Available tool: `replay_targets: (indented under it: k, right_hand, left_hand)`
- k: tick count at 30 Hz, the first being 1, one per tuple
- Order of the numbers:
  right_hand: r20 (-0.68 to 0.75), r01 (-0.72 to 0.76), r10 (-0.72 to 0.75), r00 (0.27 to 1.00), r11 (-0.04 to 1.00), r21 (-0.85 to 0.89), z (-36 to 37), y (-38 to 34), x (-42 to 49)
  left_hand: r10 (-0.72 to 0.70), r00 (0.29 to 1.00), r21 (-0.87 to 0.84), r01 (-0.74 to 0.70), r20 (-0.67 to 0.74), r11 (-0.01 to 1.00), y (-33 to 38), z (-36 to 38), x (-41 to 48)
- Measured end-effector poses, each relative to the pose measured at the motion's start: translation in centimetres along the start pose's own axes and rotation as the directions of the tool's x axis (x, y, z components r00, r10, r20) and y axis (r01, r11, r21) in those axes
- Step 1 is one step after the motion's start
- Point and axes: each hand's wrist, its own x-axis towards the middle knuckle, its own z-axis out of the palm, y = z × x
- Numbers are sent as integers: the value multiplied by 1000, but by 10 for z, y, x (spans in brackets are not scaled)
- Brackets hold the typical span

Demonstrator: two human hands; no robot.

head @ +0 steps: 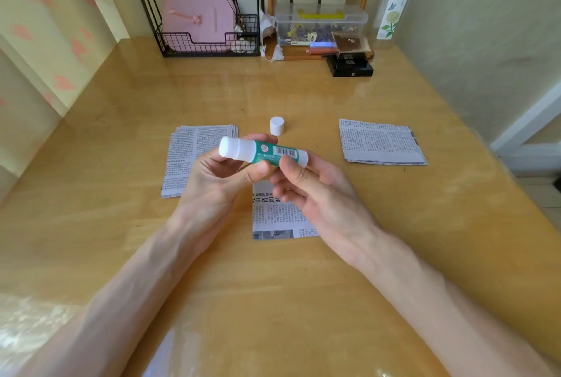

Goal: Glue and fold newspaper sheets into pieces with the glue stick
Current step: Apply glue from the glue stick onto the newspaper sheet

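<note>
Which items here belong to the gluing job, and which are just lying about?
In use: green-and-white glue stick, held by left hand and right hand; white round cap; left newspaper stack; centre newspaper sheet; right newspaper pile.
Lying about: pink case; black wire basket; clear plastic box; tall clear bottle; black boxes.

Green-labelled plastic glue stick tube (267,153): black-and-white barcode, white ends. Small white round cap (277,125) just beyond the left hand (218,182). Printed newspaper sheet (273,218) under the right hand (318,194): grey-white, dense black text, one dark photo. Glossy wooden table (121,224): honey-yellow.
</note>
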Motion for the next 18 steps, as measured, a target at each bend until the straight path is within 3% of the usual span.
replay_targets:
  k: [3, 6, 9, 11, 13, 15, 18]
  right_hand:
    - [9, -104, 104, 995, 979, 173, 2, -1, 0]
    - [-26, -114, 126, 992, 955, 275, 1, -6, 1]
    - [-125, -59, 115, 985, 921, 386, -6, -16, 4]
    - [-211, -26, 106, 972, 937, 349, -12, -22, 6]
    - [-302, 12, 67, 951, 967, 254, -17, -23, 8]
    - [-375, 71, -20, 927, 990, 121, -20, -19, 11]
    - [-378, 151, -185, 907, 982, -118, -22, -13, 16]
  left_hand:
    - [19, 1000, 52, -19, 13, 998, -1, 6, -2]
    - [47, 999, 89, -49, 28, 995, -3, 6, 0]
    - [83, 997, 324, -78, -3, 943, 3, -7, 5]
    - [129, 992, 608, -102, -1, 788, 12, -24, 7]
    - [125, 992, 831, -92, 27, 549, 21, -40, 7]
    - [84, 995, 919, -83, 54, 387, 25, -48, 7]
    - [15, 992, 956, -122, 122, 267, 19, -46, 8]
